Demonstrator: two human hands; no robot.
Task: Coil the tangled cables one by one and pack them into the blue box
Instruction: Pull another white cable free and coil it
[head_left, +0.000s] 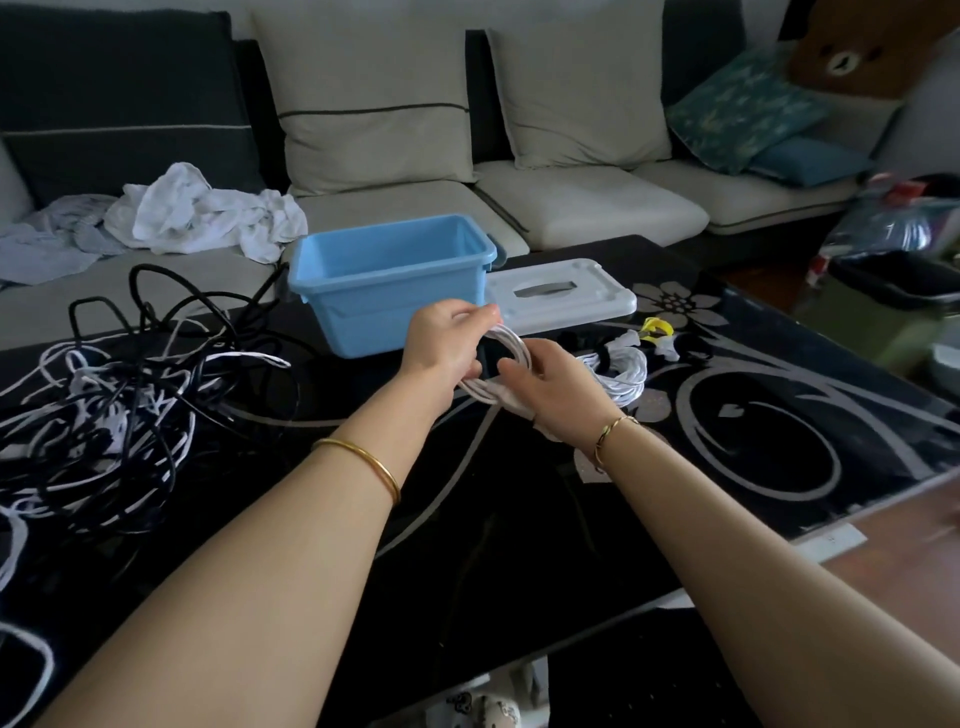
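I'm in the middle of the coiling step, with one white cable (517, 347) gathered into a small loop and held up above the middle of the table (519, 519). My left hand (441, 343) pinches the top of the loop, fingers curled over the strands. My right hand (558, 387) grips the near side, thumb and fingers closed round the bundle. I can't tell whether a loose tail hangs behind the right hand.

The blue box (363, 306) stands open at the far edge of the table, just beyond my hands. I see nothing in the part of its inside that shows. Its white lid (587, 301) lies flat just beside it to the right. The tangled cables (119, 395), black and white mixed, are heaped along the left edge. Another white bundle (626, 371), looking already wound, lies on the table just right of my right hand.

My reading is that this coil is nearly done and packing has hardly started. The next move, as I judge it, calls for keeping the loops pinched together so they don't spring apart. Any free end should be tucked in or tied. Then the coil goes forward over the near rim and down into the box before I let go.
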